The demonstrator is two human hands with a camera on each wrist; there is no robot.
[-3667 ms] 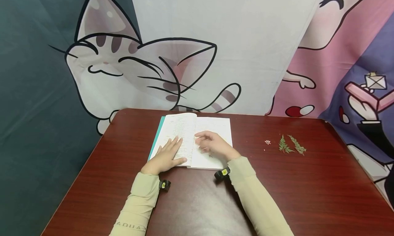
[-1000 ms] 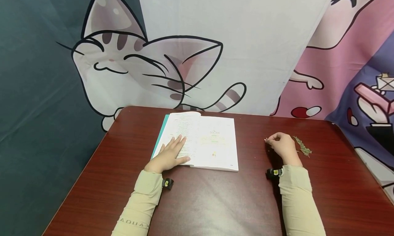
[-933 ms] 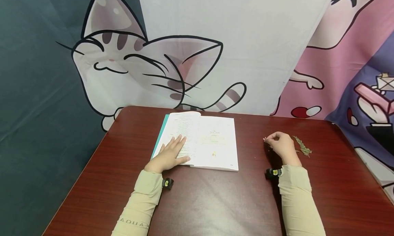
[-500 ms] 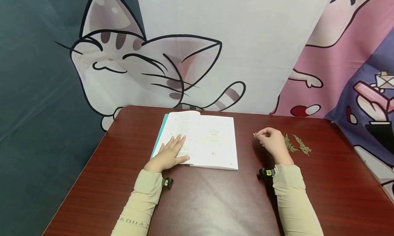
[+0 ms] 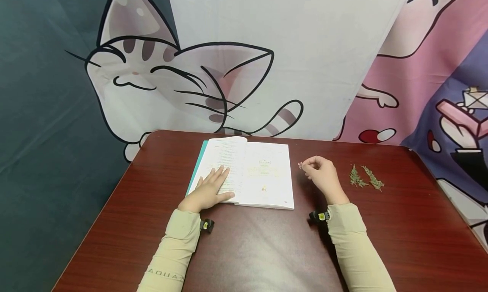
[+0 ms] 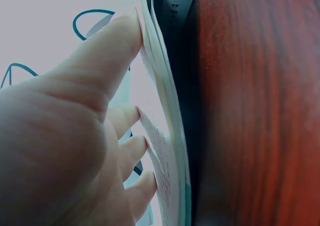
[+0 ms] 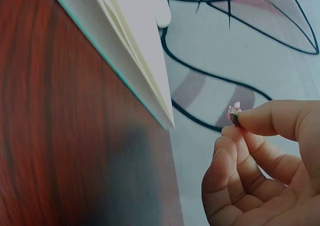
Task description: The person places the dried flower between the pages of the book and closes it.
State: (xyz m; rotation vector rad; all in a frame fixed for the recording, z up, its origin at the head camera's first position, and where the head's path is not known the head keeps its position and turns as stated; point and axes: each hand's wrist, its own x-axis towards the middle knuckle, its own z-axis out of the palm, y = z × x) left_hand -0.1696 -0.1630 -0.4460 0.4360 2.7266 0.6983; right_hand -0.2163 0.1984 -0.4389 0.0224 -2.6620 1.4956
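An open book (image 5: 253, 156) with a teal cover lies on the table, its right page showing a few lines of print and a small orange mark. My left hand (image 5: 207, 192) rests with spread, straight fingers on the left page; in the left wrist view the fingertips (image 6: 145, 183) press on the printed paper. Just right of the book, my right hand (image 5: 322, 175) pinches a tiny pink flower (image 7: 234, 113) between thumb and forefinger, above the table. In the right wrist view the flower's green base sits at the thumb tip and the other fingers are curled.
Two flat green fern-like sprigs (image 5: 356, 177) lie on the dark red table (image 5: 251, 249), right of my right hand. Behind the table's far edge hangs a cloth backdrop (image 5: 316, 63) with cartoon cats. A small camera (image 5: 319, 217) is strapped at each wrist.
My right hand left the book, took up the pink flower near the sprigs and has carried it left towards the book, uncovering both sprigs. My left hand has stayed on the left page.
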